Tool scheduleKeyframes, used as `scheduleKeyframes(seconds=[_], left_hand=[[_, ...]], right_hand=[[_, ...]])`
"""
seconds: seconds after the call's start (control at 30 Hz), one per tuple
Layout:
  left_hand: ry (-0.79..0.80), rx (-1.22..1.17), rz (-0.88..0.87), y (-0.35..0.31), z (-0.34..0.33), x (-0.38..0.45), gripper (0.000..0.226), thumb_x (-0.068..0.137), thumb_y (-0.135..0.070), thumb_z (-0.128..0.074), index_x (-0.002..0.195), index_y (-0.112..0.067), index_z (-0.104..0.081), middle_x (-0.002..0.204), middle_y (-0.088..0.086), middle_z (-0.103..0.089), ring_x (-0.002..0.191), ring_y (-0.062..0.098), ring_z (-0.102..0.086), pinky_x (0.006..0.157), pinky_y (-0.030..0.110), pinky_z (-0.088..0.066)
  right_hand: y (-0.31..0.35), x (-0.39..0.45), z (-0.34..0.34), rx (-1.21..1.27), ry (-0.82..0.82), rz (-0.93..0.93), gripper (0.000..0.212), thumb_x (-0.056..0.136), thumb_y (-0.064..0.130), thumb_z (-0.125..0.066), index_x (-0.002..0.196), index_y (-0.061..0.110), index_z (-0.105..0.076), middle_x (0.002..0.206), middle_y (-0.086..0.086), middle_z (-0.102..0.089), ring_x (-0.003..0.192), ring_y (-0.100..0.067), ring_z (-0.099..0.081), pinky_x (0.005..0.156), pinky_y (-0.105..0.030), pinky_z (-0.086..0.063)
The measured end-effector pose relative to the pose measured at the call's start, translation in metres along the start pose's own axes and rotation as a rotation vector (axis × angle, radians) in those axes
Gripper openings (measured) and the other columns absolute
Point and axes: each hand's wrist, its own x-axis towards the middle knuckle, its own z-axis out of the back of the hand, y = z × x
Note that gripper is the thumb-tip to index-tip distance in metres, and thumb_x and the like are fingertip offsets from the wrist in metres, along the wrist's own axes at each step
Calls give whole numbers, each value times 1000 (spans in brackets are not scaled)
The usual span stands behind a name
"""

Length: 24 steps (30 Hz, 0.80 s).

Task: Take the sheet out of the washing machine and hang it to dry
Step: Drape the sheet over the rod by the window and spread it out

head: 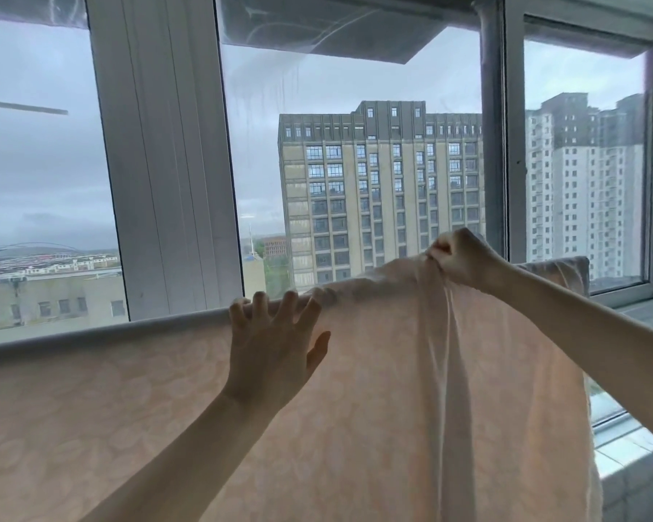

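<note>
Head view: my left hand point(270, 356) presses flat, fingers spread, on the pale peach patterned cotton sheet point(374, 408) draped over the grey rail point(91, 339). My right hand point(458, 259) pinches a bunched fold. Soft, limp, probably damp-heavy; best gripped along that top edge.

We face a wide window point(355, 145) with white frames point(166, 163), the glass streaked with drip marks near the top. Through it we note a tall grey-beige apartment block point(377, 197), white towers point(581, 182) to the right and low rooftops point(46, 273) to the left. Overcast sky point(34, 163) gives flat, dull daylight
</note>
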Motion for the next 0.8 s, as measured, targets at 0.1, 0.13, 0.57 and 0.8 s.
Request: scheduleKeyframes(seconds=[0.1,0.13,0.57,0.8], left_hand=[[7,5,16,-3,0,1,56,86,-57,-50,130,-23,-50,113,7,-61,95,36,-57,82,50,-41],[14,7,21,-5,1,2,56,86,-57,-50,131,-23,-49,113,7,-60,95,36,-56,83,50,-41],[90,30,53,-8,14,2,51,91,-54,-34,128,-23,-52,114,7,-63,94,35,-59,87,51,-42],[164,11,107,-34,27,15,53,91,-52,-30,123,-19,-56,112,5,-65,93,34,-62,87,54,-44]], right_hand=[[0,-11,5,7,96,132,13,88,11,-64,98,7,-70,99,-7,-71,93,-19,-65,90,-30,-49],[6,-14,5,44,100,179,15,87,12,-65,101,10,-69,102,-3,-70,96,-15,-64,91,-27,-47],[22,-24,-9,159,-16,259,11,92,11,-57,99,8,-65,91,-2,-66,82,-11,-58,70,-7,-37],[3,-16,-5,138,192,239,15,92,14,-58,103,7,-66,99,-7,-68,91,-19,-63,84,-26,-50]])
